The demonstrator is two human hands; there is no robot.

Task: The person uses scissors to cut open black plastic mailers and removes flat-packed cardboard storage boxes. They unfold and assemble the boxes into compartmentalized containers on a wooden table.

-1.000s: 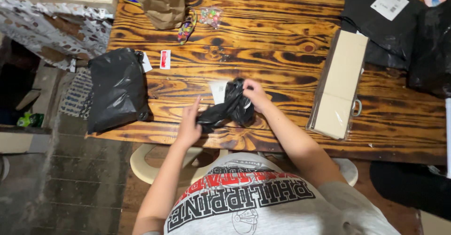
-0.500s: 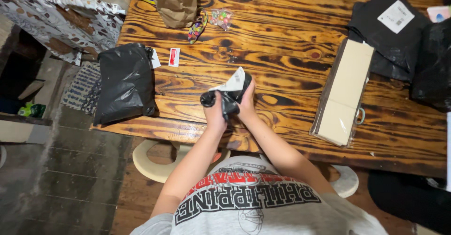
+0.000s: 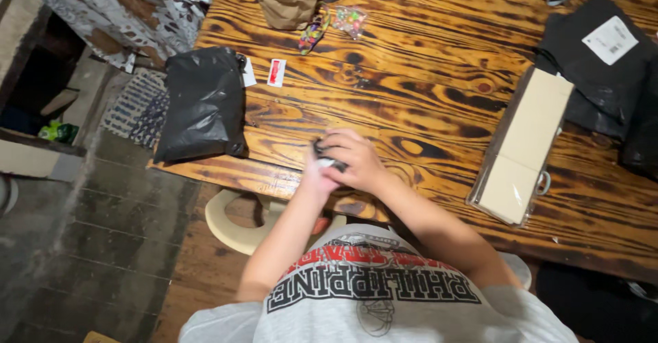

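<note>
Black, crumpled material with a white scrap (image 3: 325,159) sits squeezed between both hands near the front edge of the wooden table (image 3: 425,76). Right hand (image 3: 353,159) is closed over it from above; left hand (image 3: 317,173) presses in from the side, clamped on it too. Just left lies a black plastic bag (image 3: 202,103); well right, a clear-wrapped beige box (image 3: 524,148).

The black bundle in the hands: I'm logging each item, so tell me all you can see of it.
The black bundle is almost hidden: a small dark, soft-looking wad with a pale patch, pressed between the left hand and right hand, just above the wooden table near its front edge. Its shape and material can't be told.
</note>
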